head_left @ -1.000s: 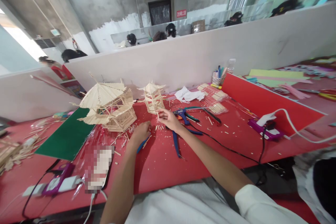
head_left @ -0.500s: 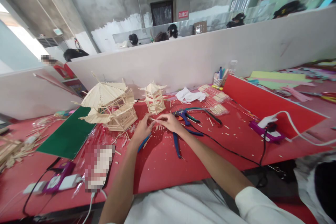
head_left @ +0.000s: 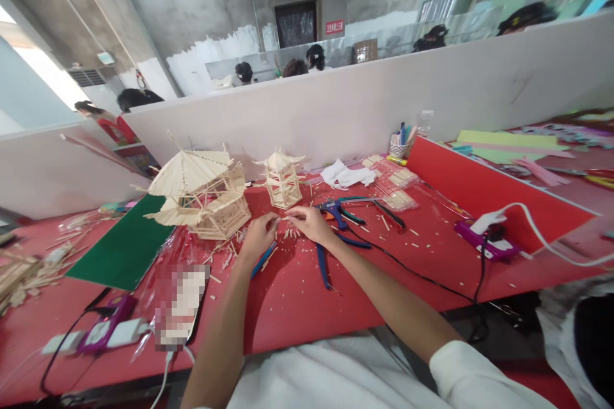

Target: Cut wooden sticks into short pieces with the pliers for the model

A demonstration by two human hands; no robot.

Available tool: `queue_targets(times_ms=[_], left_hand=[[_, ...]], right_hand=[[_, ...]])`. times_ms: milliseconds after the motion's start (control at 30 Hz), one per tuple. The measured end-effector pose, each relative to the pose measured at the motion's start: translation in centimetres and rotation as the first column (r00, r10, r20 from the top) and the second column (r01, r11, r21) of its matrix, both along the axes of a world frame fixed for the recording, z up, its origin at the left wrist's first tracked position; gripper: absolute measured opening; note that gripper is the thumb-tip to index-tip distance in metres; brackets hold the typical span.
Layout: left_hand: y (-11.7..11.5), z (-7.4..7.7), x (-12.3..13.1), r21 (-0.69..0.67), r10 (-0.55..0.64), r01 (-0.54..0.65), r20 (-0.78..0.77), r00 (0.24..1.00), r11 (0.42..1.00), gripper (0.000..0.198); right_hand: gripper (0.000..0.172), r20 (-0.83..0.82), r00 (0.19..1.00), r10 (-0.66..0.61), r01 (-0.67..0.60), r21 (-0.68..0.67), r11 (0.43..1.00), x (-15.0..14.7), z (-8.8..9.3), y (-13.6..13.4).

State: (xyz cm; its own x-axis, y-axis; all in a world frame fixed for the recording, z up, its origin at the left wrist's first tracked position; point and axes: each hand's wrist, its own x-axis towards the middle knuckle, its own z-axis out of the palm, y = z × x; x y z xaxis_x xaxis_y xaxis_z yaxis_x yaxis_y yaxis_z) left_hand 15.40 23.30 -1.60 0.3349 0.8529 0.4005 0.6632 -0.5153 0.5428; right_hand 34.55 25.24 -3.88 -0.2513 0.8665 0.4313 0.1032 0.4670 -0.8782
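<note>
My left hand and my right hand meet fingertip to fingertip over the red table, both pinched. Whatever lies between the fingers is too small to make out. Just behind them stands a small pavilion model of thin wooden sticks. To the left is a larger stick pavilion with a broad roof. Short cut stick pieces lie scattered under the hands. A blue glue gun rests right beside my right hand. Near my left wrist, a blue handle lies partly hidden by the arm.
Blue-handled pliers lie right of the hands. A black cord crosses toward a purple power strip. A green board and a phone lie left, bagged sticks at the back. A red board leans at right; a white partition stands behind.
My left hand has drawn slightly down, and its fingertips have parted a little from those of my right hand. The right hand has barely moved. The models and tools stay put.
</note>
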Motion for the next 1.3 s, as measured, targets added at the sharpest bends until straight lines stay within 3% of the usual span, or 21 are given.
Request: queue_targets(times_ms=[433, 733, 1000, 1300], left_hand=[[-0.37, 0.21, 0.31, 0.024, -0.002, 0.002, -0.036, 0.999, 1.0, 0.026], [-0.34, 0.06, 0.32, 0.056, -0.006, 0.009, -0.056, 0.998, 0.998, 0.02], [-0.11, -0.39, 0.22, 0.093, -0.015, 0.026, -0.119, 0.993, 0.995, 0.021], [-0.32, -0.4, 0.27, 0.087, 0.0, 0.015, -0.163, 0.987, 0.996, 0.021]], right_hand=[[0.022, 0.177, 0.974, -0.141, 0.109, 0.183, 0.977, 0.15, 0.59, -0.63], [0.02, 0.147, 0.985, -0.094, 0.075, 0.133, 0.988, 0.39, 0.66, -0.55], [0.02, 0.207, 0.964, -0.17, 0.146, 0.123, 0.982, 0.15, 0.43, -0.47], [0.026, 0.397, 0.857, -0.329, 0.248, 0.241, 0.938, 0.47, 0.65, -0.22]])
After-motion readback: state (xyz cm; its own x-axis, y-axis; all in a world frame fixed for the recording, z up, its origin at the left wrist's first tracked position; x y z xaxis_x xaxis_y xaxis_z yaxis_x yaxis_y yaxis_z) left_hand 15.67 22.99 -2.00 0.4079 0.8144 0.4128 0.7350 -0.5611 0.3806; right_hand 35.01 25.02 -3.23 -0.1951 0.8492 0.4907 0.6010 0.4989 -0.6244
